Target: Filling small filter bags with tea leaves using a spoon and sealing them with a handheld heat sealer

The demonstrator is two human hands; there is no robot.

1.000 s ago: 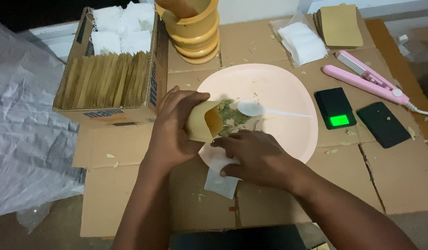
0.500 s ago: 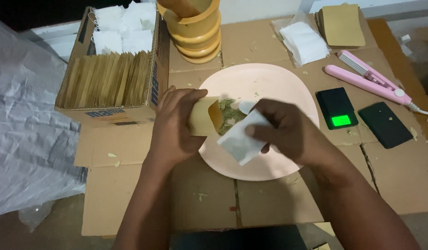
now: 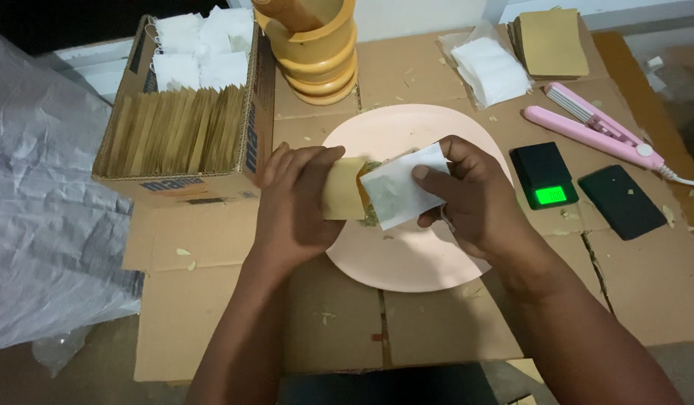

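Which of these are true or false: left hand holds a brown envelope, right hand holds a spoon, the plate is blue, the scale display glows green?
1. The left hand holds a brown envelope. True.
2. The right hand holds a spoon. False: it holds a white sachet.
3. The plate is blue. False: it is pale pink.
4. The scale display glows green. True.
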